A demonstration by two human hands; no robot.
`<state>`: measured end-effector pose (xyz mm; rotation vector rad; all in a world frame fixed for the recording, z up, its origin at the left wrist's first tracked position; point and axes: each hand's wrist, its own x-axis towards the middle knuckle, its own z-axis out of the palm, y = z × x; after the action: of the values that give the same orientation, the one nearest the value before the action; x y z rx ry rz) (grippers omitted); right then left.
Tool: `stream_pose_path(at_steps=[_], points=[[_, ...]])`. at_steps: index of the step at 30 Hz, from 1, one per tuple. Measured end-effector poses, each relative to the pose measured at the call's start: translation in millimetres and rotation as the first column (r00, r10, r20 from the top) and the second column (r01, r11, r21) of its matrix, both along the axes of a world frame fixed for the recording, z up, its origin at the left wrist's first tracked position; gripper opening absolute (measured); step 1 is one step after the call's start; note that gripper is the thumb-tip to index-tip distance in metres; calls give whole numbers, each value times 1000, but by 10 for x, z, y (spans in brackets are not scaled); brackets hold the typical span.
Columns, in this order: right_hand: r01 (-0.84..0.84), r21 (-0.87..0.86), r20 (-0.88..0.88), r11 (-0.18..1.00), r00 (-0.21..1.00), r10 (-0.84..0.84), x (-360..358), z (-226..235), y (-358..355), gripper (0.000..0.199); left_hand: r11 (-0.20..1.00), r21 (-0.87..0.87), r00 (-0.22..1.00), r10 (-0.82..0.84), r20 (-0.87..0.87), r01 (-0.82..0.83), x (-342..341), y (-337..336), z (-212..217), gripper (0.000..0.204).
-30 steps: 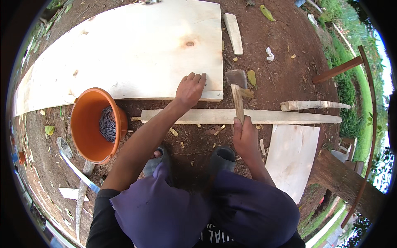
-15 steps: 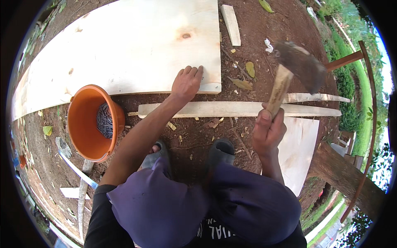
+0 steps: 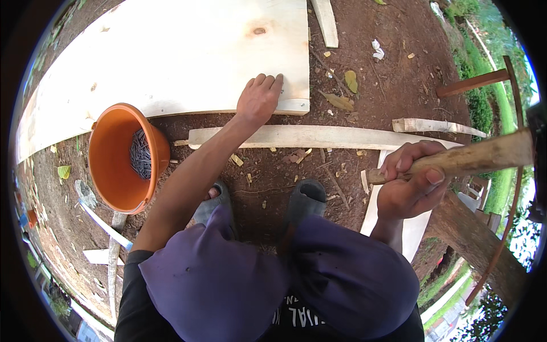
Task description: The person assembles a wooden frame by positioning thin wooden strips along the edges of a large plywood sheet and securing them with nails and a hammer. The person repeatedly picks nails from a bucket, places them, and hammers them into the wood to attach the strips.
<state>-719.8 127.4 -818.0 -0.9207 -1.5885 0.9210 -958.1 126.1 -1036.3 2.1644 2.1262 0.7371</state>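
Note:
My right hand [image 3: 413, 179] is wrapped round the wooden handle of a hammer [image 3: 490, 154]. The handle points out to the right, and the dark head is mostly lost at the picture's rim. On the near right corner of a pale wooden panel [image 3: 199, 62] rests my left hand [image 3: 260, 100], fingers curled and pressed together. Whatever its fingertips may pinch is hidden or too small to make out. A small dark mark sits on the panel just beside the index finger. Left of that forearm, an orange bucket [image 3: 111, 165] tilts toward me with many nails [image 3: 140, 155] inside.
A long pale plank [image 3: 319, 137] lies on the brown soil between my feet and the panel. Shorter wood strips [image 3: 326, 23] lie beyond and to the right. A log [image 3: 478, 245] and a reddish metal frame [image 3: 473, 84] stand at right. My sandals [image 3: 306, 202] are below the plank.
My right hand has swung the hammer right and back, its head going from above the soil to the right rim. My left hand keeps its place on the panel; the whole view has shifted slightly.

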Motion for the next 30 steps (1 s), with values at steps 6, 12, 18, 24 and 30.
stream_pose_path(at_steps=[6,12,18,24,30], points=[[77,-365,788,928,557,264,456,-1578,-407,33,1000,1,998,-19,59,19,82,75,31,39],[126,-448,649,885,727,225,502,-1597,-636,36,984,-24,873,169,457,-178,236,-251,249,16],[179,-908,281,379,931,233,508,-1582,-722,35,603,-788,-17,793,609,-122,269,-593,345,43],[119,-962,173,244,962,212,406,-1355,-678,39,595,-798,-675,628,386,98,-3,-370,301,43],[38,-986,66,161,983,171,281,-1437,-694,40,639,-768,-716,554,426,37,26,-296,225,36]])
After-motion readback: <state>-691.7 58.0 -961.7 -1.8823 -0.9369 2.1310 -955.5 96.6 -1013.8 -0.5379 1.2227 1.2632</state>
